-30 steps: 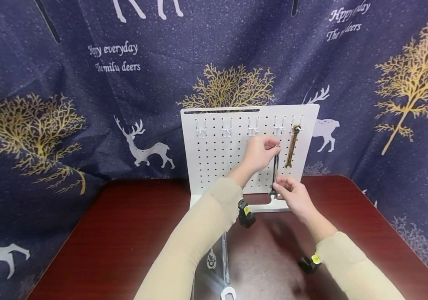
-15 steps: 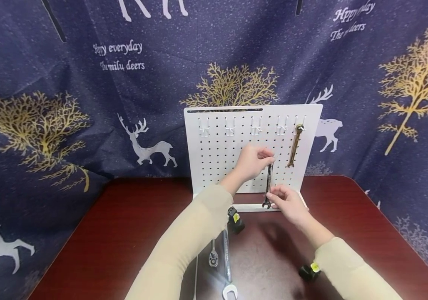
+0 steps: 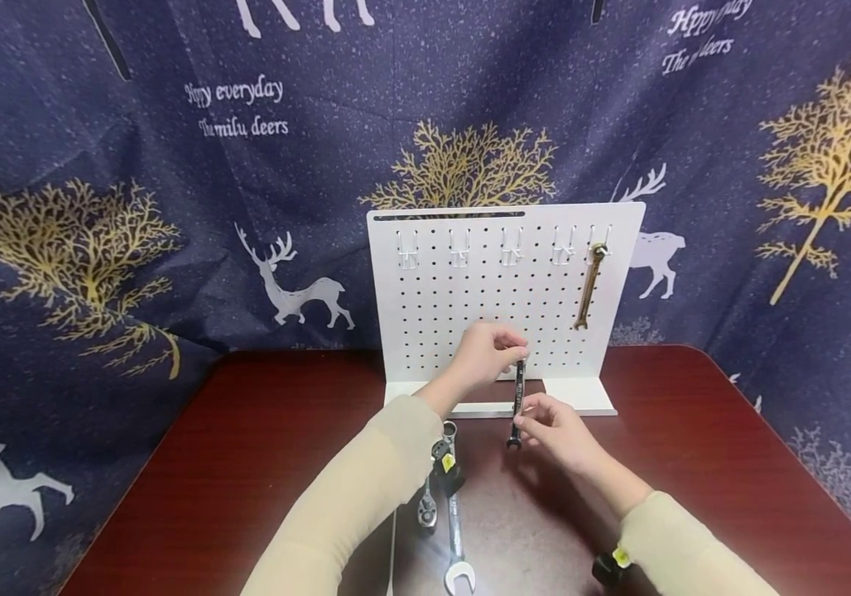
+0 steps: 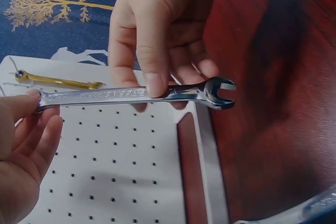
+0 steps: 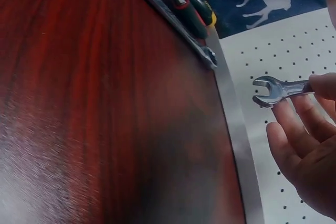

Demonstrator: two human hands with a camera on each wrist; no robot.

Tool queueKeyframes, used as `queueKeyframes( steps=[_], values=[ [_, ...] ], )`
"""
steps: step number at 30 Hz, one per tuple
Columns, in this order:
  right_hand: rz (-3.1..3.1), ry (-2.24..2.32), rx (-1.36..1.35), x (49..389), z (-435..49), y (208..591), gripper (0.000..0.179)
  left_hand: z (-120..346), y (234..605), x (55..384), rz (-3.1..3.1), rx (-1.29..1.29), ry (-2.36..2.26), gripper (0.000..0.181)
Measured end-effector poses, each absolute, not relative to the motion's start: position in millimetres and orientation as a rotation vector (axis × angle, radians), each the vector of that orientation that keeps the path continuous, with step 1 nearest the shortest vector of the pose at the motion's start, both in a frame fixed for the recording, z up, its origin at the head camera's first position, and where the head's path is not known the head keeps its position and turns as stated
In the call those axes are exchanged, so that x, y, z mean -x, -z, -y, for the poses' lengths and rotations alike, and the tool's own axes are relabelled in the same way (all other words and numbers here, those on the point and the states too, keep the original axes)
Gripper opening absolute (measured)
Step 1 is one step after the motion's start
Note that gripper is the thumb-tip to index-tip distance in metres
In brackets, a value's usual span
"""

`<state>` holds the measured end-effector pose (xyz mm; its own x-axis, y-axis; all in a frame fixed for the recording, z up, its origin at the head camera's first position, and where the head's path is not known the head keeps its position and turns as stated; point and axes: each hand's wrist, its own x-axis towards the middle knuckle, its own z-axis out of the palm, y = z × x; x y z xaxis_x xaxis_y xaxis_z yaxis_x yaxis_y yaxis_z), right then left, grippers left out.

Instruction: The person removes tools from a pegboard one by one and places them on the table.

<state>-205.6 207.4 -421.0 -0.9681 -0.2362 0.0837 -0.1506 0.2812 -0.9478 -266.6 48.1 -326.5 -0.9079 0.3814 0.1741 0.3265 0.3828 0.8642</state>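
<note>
Both hands hold one silver combination wrench [image 3: 519, 389], roughly upright in front of the pegboard [image 3: 433, 331]. My left hand [image 3: 479, 356] pinches its upper, ring end between thumb and fingers. Lower down, the right hand [image 3: 555, 430] grips the shank just above the open jaw end. In the left wrist view the wrench [image 4: 105, 96] spans the two hands, with lettering along its shank. The open end [image 5: 270, 92] sticks out past the right thumb in the right wrist view. A gold wrench [image 3: 589, 285] hangs from the rightmost hook of the board.
Several white wire hooks [image 3: 511, 248] line the board's top. On the red-brown table [image 3: 284, 463] lie a large wrench [image 3: 456, 521] and a ratchet [image 3: 427, 509], partly behind the left forearm. Green tool handles [image 5: 193, 20] show in the right wrist view. A patterned curtain [image 3: 306, 165] hangs behind.
Both hands have moved down and to the left with the wrench, away from the hooks and toward the table. The gold wrench stays hanging.
</note>
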Motion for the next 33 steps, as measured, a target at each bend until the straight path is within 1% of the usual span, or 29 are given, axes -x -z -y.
queueKeyframes(
  steps=[13, 21, 25, 33],
  values=[
    [-2.401, 1.73, 0.468, 198.2, -190.7, 436.9, 0.02, -24.3, 365.1, 260.2, -2.602, -0.574, -1.616, 0.017],
    [-2.378, 1.685, 0.493, 194.2, -185.1, 440.4, 0.019, -13.4, 381.3, 257.0, -2.408, -0.524, -1.745, 0.019],
    [-2.347, 1.684, 0.49, 194.0, -181.6, 443.9, 0.02, -8.0, 389.4, 256.5, -2.389, -0.533, -1.772, 0.022],
    [-2.285, 1.711, 0.521, 194.7, -174.1, 451.9, 0.021, 4.0, 398.6, 254.8, -2.384, -0.47, -1.762, 0.023]
  ],
)
